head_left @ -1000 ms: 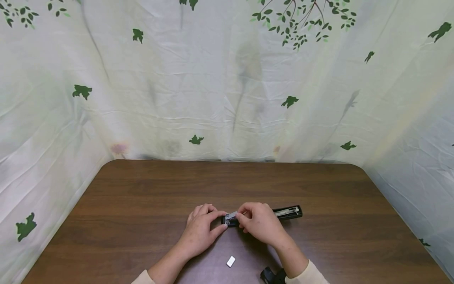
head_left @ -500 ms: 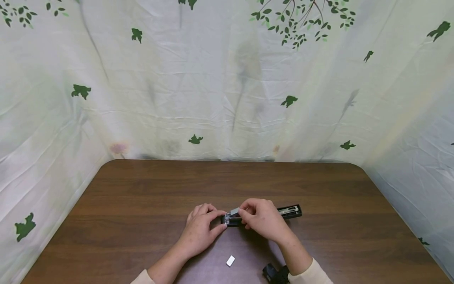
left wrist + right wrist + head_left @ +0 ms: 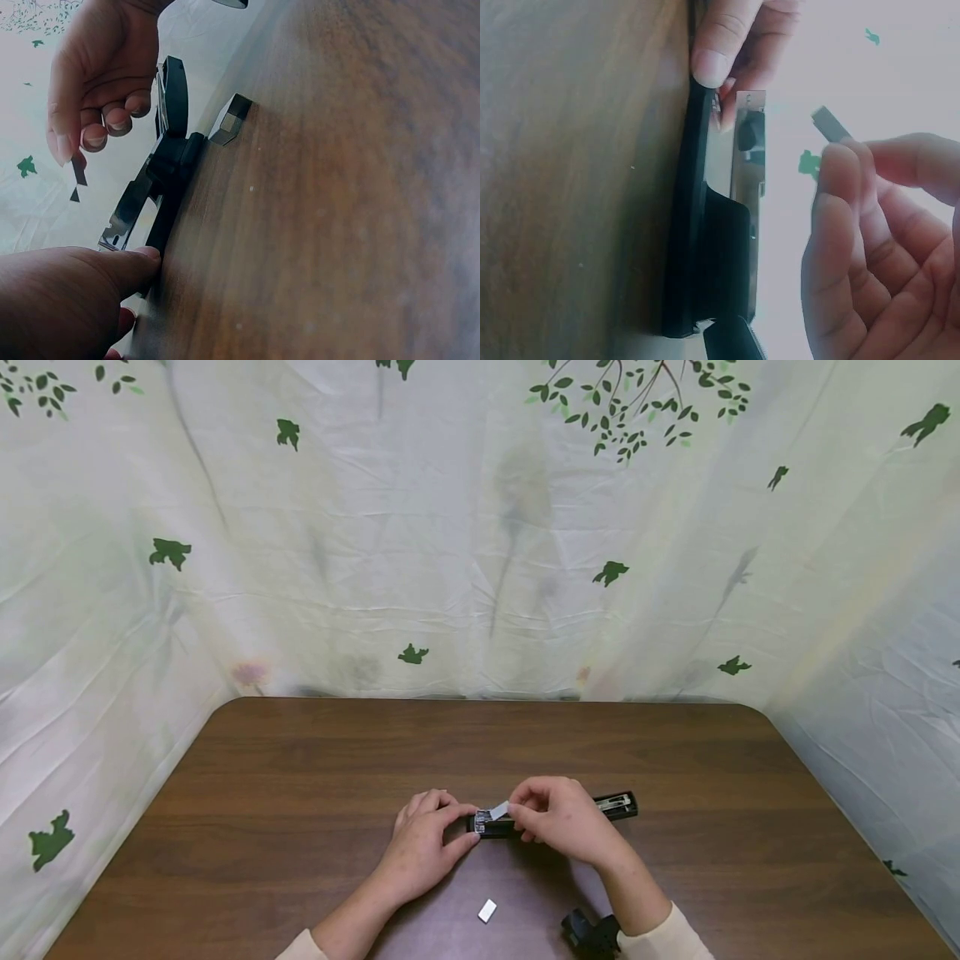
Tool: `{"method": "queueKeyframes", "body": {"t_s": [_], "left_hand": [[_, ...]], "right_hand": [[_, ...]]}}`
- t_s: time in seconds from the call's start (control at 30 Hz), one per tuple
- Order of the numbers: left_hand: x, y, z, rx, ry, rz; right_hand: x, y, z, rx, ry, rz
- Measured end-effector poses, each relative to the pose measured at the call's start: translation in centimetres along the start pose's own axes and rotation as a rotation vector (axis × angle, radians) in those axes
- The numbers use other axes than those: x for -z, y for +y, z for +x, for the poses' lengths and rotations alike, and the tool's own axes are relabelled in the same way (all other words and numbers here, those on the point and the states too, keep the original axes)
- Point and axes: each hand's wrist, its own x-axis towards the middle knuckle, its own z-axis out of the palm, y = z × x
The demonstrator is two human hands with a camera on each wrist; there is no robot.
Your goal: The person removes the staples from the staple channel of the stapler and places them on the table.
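Note:
A black stapler (image 3: 495, 829) lies across the table, folded wide apart, its top arm reaching to the right. My left hand (image 3: 423, 847) holds the front end of its base between thumb and forefinger; the left wrist view shows the thumb (image 3: 139, 264) against the base's edge. Pinched between the thumb and forefinger of my right hand (image 3: 561, 822) is a short grey strip of staples (image 3: 830, 124). In the right wrist view the strip is apart from the stapler's metal magazine (image 3: 748, 150). The right hand partly hides the stapler's middle in the head view.
A small silvery-white block (image 3: 487, 911) lies on the brown wooden table (image 3: 337, 760), nearer my body than the stapler. A black device (image 3: 588, 935) is at my right wrist. Behind the table hangs a pale leaf-print cloth (image 3: 450, 527).
My right hand has drawn slightly right and back from the stapler's front end, carrying the staple strip. My left hand keeps its hold on the stapler.

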Motion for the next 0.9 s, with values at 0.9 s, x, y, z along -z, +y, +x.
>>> {"method": "queueKeyframes", "body": {"t_s": [0.9], "left_hand": [[-0.08, -0.05, -0.02, -0.005, 0.011, 0.007]], "right_hand": [[0.34, 0.46, -0.93, -0.012, -0.547, -0.109]]}}
